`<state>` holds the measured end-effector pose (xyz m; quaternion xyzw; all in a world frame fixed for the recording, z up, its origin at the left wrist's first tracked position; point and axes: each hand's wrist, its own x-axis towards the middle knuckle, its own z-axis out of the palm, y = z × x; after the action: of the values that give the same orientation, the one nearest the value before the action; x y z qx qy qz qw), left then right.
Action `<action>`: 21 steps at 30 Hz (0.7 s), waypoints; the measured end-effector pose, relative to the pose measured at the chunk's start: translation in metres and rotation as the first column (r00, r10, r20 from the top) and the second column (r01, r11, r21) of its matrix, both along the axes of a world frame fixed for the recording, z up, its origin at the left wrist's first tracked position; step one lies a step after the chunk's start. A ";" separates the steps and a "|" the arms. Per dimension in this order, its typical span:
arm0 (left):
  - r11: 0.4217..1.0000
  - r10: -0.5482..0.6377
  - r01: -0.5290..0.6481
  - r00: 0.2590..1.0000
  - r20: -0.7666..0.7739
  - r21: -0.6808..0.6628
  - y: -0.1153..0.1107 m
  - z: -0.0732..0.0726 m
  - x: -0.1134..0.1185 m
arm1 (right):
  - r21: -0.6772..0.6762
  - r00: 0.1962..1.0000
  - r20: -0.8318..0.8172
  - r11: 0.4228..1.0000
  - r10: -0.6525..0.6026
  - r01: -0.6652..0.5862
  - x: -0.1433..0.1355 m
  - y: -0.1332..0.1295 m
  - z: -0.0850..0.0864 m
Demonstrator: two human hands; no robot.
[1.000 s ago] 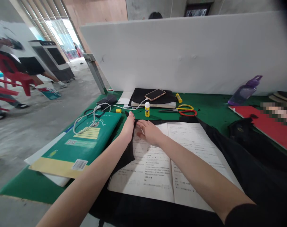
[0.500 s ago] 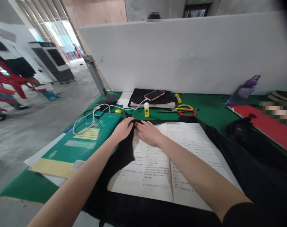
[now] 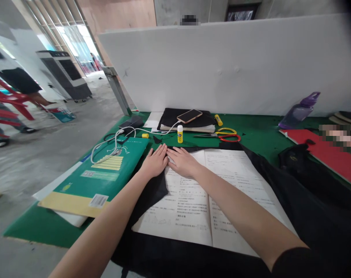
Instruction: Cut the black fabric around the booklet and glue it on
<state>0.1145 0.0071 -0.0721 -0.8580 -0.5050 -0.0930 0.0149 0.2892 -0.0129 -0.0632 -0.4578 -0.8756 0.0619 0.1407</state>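
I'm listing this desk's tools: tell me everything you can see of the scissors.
The scissors lie on the green tabletop, beyond the open book and right of the upright glue stick. One handle loop is yellow, the nearer red; both look plastic. The dark blades look metal, point left and seem nearly closed. Neither left hand nor right hand touches them.

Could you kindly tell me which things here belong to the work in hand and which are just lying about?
Probably belonging:
black fabric, under the left hand
printed pages, under the right hand
glue stick
scissors

Apparently lying about:
smartphone
green book
purple water bottle
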 end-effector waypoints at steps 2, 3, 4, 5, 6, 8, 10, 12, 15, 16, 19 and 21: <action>1.000 0.002 -0.001 0.999 0.035 -0.004 -0.001 0.000 0.001 | 0.007 1.000 -0.003 1.000 0.005 -0.005 0.000 0.000 0.000; 1.000 0.002 -0.001 0.999 0.052 -0.009 -0.002 0.001 0.001 | 0.008 1.000 -0.004 1.000 0.006 -0.006 0.000 0.000 0.000; 1.000 0.003 -0.002 0.998 0.068 -0.016 -0.003 0.001 0.002 | 0.006 1.000 -0.004 1.000 0.007 -0.007 0.000 0.000 -0.001; 1.000 0.006 -0.004 0.997 0.083 -0.023 -0.003 0.002 0.003 | 0.003 1.000 -0.003 1.000 0.006 -0.006 0.000 0.000 -0.001; 1.000 0.012 -0.010 0.995 0.096 -0.029 -0.004 0.002 0.004 | 0.000 1.000 -0.002 1.000 0.006 -0.006 0.000 0.001 -0.002; 0.999 0.031 -0.027 0.993 0.117 -0.036 -0.005 0.003 0.005 | -0.006 1.000 -0.001 1.000 0.008 -0.008 0.000 0.001 -0.002; 0.999 0.041 -0.036 0.991 0.129 -0.037 -0.006 0.003 0.006 | -0.008 1.000 -0.001 1.000 0.009 -0.009 0.000 0.001 -0.002; 0.999 0.039 -0.034 0.991 0.131 -0.035 -0.006 0.002 0.006 | -0.012 1.000 -0.001 1.000 0.009 -0.009 0.001 0.001 -0.001; 0.998 0.044 -0.039 0.991 0.125 -0.040 -0.004 0.001 0.006 | -0.021 1.000 -0.001 1.000 0.009 -0.009 0.001 0.000 0.001; 0.998 0.049 -0.043 0.992 0.119 -0.048 -0.003 0.001 0.005 | -0.024 1.000 -0.001 1.000 0.012 -0.012 0.001 0.000 0.001; 0.996 0.059 -0.052 0.993 0.101 -0.074 -0.003 0.002 0.005 | -0.038 1.000 -0.008 0.999 0.017 -0.017 0.002 0.001 0.001; 0.996 0.064 -0.056 0.991 0.118 -0.069 -0.004 0.002 0.007 | -0.050 1.000 -0.017 0.999 0.016 -0.017 0.002 0.003 0.001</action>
<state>0.1211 0.0034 -0.0705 -0.8353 -0.5334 -0.1271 -0.0408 0.2909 -0.0104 -0.0625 -0.4533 -0.8765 0.0887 0.1360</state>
